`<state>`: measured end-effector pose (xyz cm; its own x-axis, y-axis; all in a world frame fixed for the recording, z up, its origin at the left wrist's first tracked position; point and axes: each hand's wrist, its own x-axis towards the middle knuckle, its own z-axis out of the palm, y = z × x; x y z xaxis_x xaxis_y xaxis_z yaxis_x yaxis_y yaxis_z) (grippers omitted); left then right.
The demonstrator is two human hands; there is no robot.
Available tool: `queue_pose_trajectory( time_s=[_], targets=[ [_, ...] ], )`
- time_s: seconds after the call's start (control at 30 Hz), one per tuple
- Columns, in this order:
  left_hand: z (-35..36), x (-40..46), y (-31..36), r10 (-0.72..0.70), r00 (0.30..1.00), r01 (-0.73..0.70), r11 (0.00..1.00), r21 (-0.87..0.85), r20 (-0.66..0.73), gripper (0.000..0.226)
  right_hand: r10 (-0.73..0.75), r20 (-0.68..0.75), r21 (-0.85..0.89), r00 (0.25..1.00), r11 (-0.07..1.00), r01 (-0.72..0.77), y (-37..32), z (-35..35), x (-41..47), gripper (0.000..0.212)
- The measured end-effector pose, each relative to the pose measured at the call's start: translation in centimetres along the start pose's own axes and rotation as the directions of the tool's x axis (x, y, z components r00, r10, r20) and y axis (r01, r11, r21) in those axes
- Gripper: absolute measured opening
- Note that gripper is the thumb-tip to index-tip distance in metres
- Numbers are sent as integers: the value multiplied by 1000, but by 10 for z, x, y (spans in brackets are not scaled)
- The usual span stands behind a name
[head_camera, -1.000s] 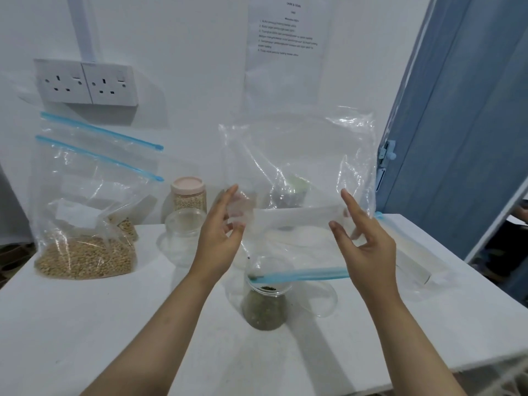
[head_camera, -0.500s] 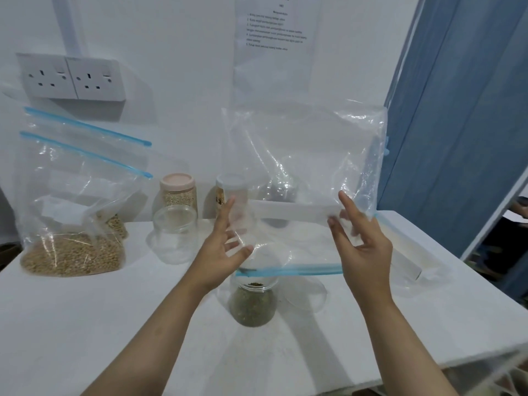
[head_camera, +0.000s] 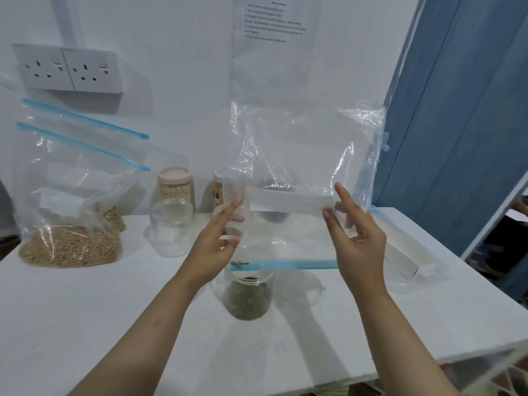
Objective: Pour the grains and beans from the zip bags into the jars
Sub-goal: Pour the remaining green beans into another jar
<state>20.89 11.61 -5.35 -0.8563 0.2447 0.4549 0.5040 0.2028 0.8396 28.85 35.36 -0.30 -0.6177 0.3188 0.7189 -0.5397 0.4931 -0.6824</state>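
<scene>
I hold a clear zip bag (head_camera: pixel 303 155) upside down, its blue zip strip hanging just above an open glass jar (head_camera: pixel 248 298) partly filled with small green beans. A few green beans cling by the zip's left end. My left hand (head_camera: pixel 217 244) pinches the bag's left side and my right hand (head_camera: pixel 354 238) pinches its right side, each at the white label strip. The bag looks nearly empty. At the left stands a zip bag of tan grains (head_camera: pixel 68 224), with a second bag behind it.
An empty glass jar (head_camera: pixel 171 227) stands left of my hands. Two lidded filled jars (head_camera: pixel 175 187) stand by the wall. A clear lid (head_camera: pixel 303 284) lies right of the bean jar. A flat empty bag (head_camera: pixel 400 247) lies at the right. The white table edge (head_camera: pixel 428 361) runs near me.
The bag and both hands have stayed over the bean jar with only slight shifts; the bag hangs a little straighter and my head has tilted slightly.
</scene>
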Motion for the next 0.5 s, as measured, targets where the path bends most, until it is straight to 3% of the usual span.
queue_pose_trajectory(
  time_s=[0.17, 0.5],
  targets=[
    [-2, 0, -1, -11, 1000, 11, 1000, 4, -6, 73, 21, -1, 41, 1000, 999, -21, 1, 4, 0, 47],
    [-3, -9, -4, -64, 995, 61, 997, 43, 75, 88, 36, -37, 48, 999, 998, -35, 3, 9, 2, 45]
  ],
)
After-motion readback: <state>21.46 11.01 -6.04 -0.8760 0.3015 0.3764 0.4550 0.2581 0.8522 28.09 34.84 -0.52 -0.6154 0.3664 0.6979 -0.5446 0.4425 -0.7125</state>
